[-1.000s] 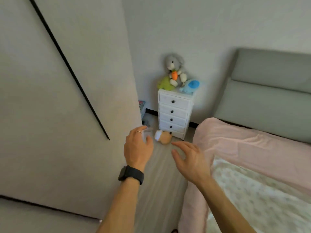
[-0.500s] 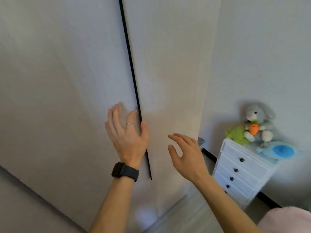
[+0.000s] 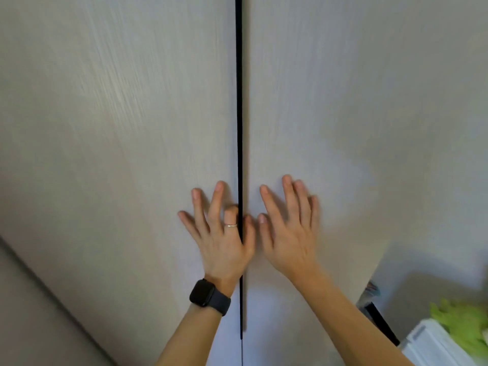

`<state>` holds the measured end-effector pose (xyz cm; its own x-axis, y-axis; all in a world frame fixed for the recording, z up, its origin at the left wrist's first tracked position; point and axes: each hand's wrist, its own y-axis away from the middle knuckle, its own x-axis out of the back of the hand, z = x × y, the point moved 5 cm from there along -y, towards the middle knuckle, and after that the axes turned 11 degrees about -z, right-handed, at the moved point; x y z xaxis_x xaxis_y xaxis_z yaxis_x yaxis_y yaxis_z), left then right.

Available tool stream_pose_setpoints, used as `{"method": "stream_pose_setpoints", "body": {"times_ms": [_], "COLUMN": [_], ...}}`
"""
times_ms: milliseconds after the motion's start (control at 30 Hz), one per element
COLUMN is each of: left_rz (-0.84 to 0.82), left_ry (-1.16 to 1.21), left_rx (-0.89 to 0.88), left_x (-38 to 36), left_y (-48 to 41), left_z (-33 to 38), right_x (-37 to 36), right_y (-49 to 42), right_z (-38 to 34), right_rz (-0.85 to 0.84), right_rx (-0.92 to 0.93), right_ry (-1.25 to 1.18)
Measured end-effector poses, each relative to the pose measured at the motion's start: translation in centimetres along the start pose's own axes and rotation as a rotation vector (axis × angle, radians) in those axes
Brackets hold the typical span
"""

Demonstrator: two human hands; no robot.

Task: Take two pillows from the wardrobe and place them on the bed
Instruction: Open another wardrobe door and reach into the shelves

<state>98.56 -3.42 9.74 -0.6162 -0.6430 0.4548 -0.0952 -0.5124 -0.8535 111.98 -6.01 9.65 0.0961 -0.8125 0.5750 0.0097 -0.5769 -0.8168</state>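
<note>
Wardrobe (image 3: 118,128) fills nearly the whole view: two tall flat doors, pale grey-beige w/ a fine streaky woodgrain finish, matte, both shut, meeting at a thin black vertical gap (image 3: 239,101) down the centre. No pillows or bed visible. Left hand (image 3: 221,233) lies flat on the left door, fingers spread wide, holding nothing; its index finger curls right at the black gap, w/ the thumb crossing onto the right-door side, tho can't tell if the fingertips are hooked into the gap. Thin silver ring (image 3: 230,225) on that index finger, and a black rectangular smartwatch (image 3: 208,295) w/ a smooth dark band on the wrist. Right hand (image 3: 290,228) is pressed palm-down on the right door just beside the gap, fingers extended and slightly fanned, empty, a bit motion-blurred. Both forearms bare. Bottom right corner: edge of a white drawer unit (image 3: 433,342) w/ a fuzzy lime-green plush toy (image 3: 459,320) on top, blurred. Plain grey wall (image 3: 435,273) behind it.
</note>
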Motion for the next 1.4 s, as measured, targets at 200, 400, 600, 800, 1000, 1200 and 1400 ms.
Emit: {"method": "stream_pose_setpoints", "body": {"times_ms": [200,400,600,800,1000,1200,1400], "left_rz": [-0.118,-0.182,-0.216,-0.167,-0.123,-0.035,0.16], "left_ry": [-0.095,-0.107,-0.107,0.028,0.141,0.197,-0.074], "left_rx": [0.062,0.196,0.294,0.538,0.647,0.827,0.912], "left_x": [-0.7,1.2,4.7,10.3,17.3,24.3,29.7], "left_y": [2.9,3.1,5.0,10.4,13.8,16.7,18.0], "left_z": [0.4,1.6,3.3,4.6,5.4,5.1,3.6], "right_x": [-3.3,-3.9,-3.3,-1.1,3.6,5.9,6.2], "right_y": [0.6,0.4,0.5,2.7,13.6,19.2,19.5], "right_z": [2.8,2.9,3.1,1.4,-6.5,-14.1,-22.7], "right_rz": [0.058,0.132,0.141,-0.078,-0.763,-0.945,-0.897], "right_rx": [0.183,0.209,0.252,0.16,0.255,0.488,0.616], "right_ry": [0.095,0.106,0.053,-0.376,-1.394,-1.411,-1.229]}}
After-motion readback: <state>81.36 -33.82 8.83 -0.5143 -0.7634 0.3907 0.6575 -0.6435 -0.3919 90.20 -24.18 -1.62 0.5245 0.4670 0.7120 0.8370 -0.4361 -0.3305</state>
